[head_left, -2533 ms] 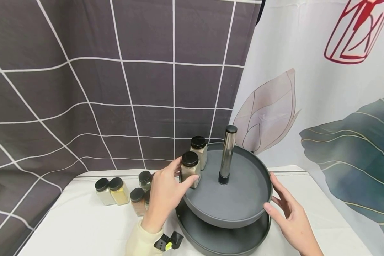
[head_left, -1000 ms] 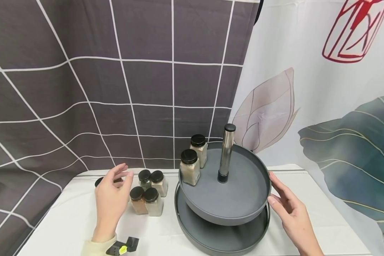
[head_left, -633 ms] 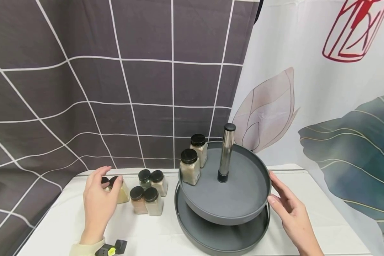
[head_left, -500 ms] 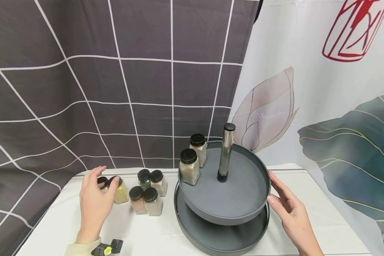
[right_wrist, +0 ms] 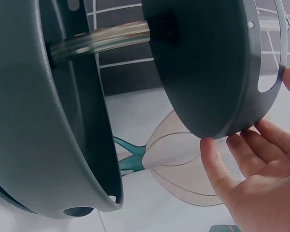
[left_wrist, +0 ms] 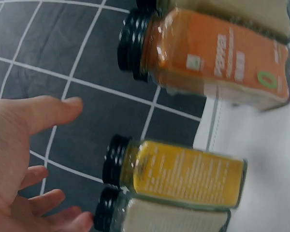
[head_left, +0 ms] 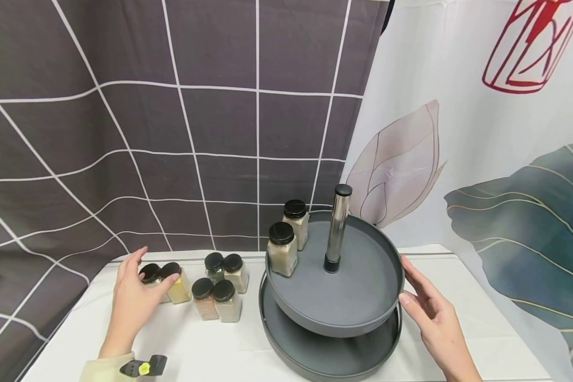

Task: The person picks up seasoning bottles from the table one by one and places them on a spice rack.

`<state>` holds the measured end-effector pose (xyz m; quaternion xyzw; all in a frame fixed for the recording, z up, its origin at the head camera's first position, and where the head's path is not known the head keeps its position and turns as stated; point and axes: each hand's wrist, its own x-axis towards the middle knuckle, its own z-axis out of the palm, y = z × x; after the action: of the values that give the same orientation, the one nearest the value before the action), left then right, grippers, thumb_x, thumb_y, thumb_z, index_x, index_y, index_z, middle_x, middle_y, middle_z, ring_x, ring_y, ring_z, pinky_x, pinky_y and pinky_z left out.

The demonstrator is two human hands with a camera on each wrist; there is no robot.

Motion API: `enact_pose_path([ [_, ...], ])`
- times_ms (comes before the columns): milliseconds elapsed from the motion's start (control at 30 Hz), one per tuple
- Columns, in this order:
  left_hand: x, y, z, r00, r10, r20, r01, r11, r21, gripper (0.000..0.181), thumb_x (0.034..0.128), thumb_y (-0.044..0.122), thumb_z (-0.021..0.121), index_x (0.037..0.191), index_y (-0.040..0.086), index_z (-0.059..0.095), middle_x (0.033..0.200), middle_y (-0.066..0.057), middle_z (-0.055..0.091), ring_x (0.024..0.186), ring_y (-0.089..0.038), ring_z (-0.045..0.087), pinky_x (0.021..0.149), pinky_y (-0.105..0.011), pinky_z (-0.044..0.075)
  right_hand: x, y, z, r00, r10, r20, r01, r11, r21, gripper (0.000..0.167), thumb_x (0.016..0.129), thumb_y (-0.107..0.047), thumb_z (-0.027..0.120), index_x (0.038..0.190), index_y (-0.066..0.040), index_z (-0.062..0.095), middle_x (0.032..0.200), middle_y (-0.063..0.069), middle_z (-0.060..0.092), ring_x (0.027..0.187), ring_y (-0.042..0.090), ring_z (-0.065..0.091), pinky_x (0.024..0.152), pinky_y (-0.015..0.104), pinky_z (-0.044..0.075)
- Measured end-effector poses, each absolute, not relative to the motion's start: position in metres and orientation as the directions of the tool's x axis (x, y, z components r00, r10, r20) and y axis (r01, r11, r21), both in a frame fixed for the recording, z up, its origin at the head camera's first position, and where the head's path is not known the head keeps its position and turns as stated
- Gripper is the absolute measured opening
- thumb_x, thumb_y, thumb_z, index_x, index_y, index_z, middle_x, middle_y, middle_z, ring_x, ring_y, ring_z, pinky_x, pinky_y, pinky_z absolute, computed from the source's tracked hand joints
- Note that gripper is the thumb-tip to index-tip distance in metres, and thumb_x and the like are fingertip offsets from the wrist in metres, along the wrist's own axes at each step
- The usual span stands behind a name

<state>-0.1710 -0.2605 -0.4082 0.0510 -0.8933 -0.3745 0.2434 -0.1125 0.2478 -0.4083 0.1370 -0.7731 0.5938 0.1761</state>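
My left hand (head_left: 132,302), thumb and fingers spread, is beside two black-lidded spice jars at the table's left. One is a yellow spice jar (head_left: 179,291); the other, a pale spice jar (head_left: 150,273), is partly covered by the hand. The left wrist view shows a gap between the thumb and the yellow jar's lid (left_wrist: 116,159). Fingertips of my right hand (head_left: 436,326) touch the outer rim of the grey two-tier tray's upper tier (head_left: 363,297). On that tier's left side stand two jars of beige contents, a front jar (head_left: 283,259) and a rear jar (head_left: 300,231).
Several more jars cluster between the left hand and the tray, including a reddish-brown jar (head_left: 206,309) and a white jar (head_left: 229,310). A metal post (head_left: 337,233) rises from the upper tier. The lower tier (head_left: 286,347) sits beneath it. A grid-patterned curtain (head_left: 219,127) hangs behind.
My left hand let go of the front beige jar on the upper tier and moved left across the table to the yellow and pale jars. The right hand has stayed at the rim.
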Motion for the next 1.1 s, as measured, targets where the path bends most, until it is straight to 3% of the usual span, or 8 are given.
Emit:
enact_pose_path([
  [100,-0.172,-0.265,-0.409,-0.887,-0.250,0.389,0.089,0.733,0.675,0.092,0.0771,0.017,0.086,0.151,-0.002,0.035,0.144,-0.032,0.038,0.110,-0.054,0.054,0.092,-0.063,0.045,-0.112,0.248,-0.408,-0.902,-0.003,0.431,-0.418,0.257,-0.872,0.056,0.101,0.004,0.053,0.154,-0.003,0.037,0.160,0.011,0.037,0.142,0.003,0.037,0.105,0.009,0.036],
  [333,-0.174,-0.275,-0.410,-0.892,-0.214,0.399,0.109,0.755,0.647,0.093,0.0744,0.019,0.088,0.149,-0.003,0.037,0.148,-0.031,0.037,0.129,-0.055,0.041,0.103,-0.069,0.034,-0.112,0.248,-0.408,-0.902,0.003,0.432,-0.416,0.264,-0.870,0.056,0.101,0.004,0.053,0.154,-0.003,0.037,0.159,0.010,0.037,0.142,0.003,0.037,0.105,0.008,0.036],
  [533,-0.174,-0.284,-0.415,-0.907,-0.221,0.359,0.066,0.766,0.639,0.095,0.0775,0.021,0.085,0.151,-0.005,0.032,0.150,-0.035,0.032,0.136,-0.057,0.031,0.108,-0.071,0.028,-0.112,0.248,-0.408,-0.901,0.000,0.433,-0.419,0.251,-0.873,0.056,0.101,0.004,0.053,0.154,-0.003,0.037,0.159,0.011,0.037,0.142,0.003,0.037,0.106,0.009,0.036],
  [1100,-0.179,-0.295,-0.435,-0.941,-0.169,0.292,0.051,0.783,0.620,0.099,0.0710,0.015,0.089,0.148,-0.011,0.033,0.139,-0.041,0.042,0.125,-0.059,0.041,0.100,-0.071,0.035,-0.113,0.249,-0.409,-0.904,0.006,0.428,-0.415,0.233,-0.880,0.056,0.101,0.005,0.053,0.154,-0.002,0.037,0.159,0.012,0.038,0.142,0.004,0.038,0.106,0.010,0.036],
])
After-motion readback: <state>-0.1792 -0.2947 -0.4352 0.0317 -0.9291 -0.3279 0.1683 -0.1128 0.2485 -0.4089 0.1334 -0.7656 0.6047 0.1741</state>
